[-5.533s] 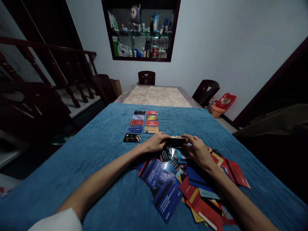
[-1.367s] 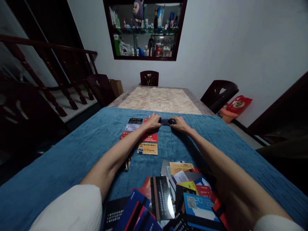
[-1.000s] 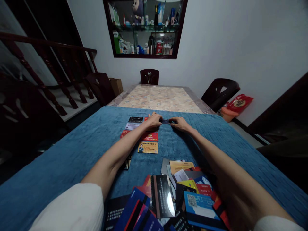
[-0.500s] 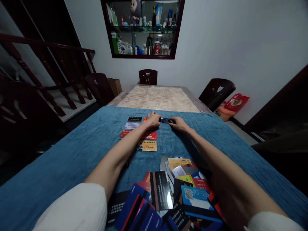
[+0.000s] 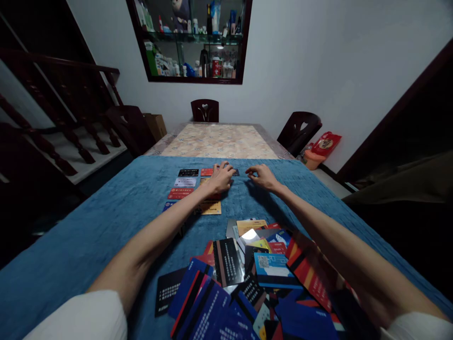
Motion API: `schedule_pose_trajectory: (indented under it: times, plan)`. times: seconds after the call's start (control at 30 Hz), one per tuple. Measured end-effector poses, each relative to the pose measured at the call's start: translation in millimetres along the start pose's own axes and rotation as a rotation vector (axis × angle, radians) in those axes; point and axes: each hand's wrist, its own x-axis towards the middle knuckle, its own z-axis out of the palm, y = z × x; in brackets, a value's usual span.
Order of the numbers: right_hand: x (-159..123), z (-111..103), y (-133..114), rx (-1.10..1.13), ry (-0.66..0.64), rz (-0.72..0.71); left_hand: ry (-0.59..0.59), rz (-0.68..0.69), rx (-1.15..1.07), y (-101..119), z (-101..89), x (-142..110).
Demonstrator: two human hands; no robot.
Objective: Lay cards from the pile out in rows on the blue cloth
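My left hand (image 5: 222,178) hovers over or touches the top of the laid-out cards, its fingers apart and bent. Just by its fingertips lies a dark card (image 5: 236,173), partly hidden by the hand. To the right, my right hand (image 5: 262,177) is raised above the cloth with thumb and fingers apart, holding nothing. Left of my hands, cards lie in two columns: a black card (image 5: 188,173), a silver card (image 5: 185,182), a red card (image 5: 180,193), and a blue card (image 5: 169,206) in one; another red card (image 5: 206,172) and a yellow card (image 5: 211,208) in the other. My left forearm hides parts of them.
A loose heap of overlapping cards (image 5: 228,262) spreads close to me, partly under my right forearm. A blue cloth (image 5: 116,226) covers the near table; the patterned tabletop (image 5: 219,141) shows beyond. Chairs (image 5: 205,111) stand around it, and a glass-shelved cabinet (image 5: 194,81) is set in the wall.
My right hand has let go of the dark card and moved slightly away from it. My left hand's fingers have loosened. The whole view has shifted, so the scene sits further left.
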Motion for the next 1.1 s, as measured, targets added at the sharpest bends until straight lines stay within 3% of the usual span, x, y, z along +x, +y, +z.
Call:
schedule_pose_trajectory:
  times: [0.37, 0.63, 0.9, 1.1]
  plan:
    - [-78, -38, -16, 0.032, 0.043, -0.089, 0.026, 0.096, -0.098, 50, -30.3, -43]
    - [-140, -62, -29, -0.032, 0.135, -0.132, 0.023, 0.267, -0.181, 102, -47.5, -85]
    - [-191, -69, -34, -0.057, 0.180, -0.091, 0.008, 0.439, -0.285, 146, -47.0, -112]
    - [-211, -68, -33, -0.018, 0.187, -0.056, -0.087, 0.582, -0.294, 170, -50.8, -117]
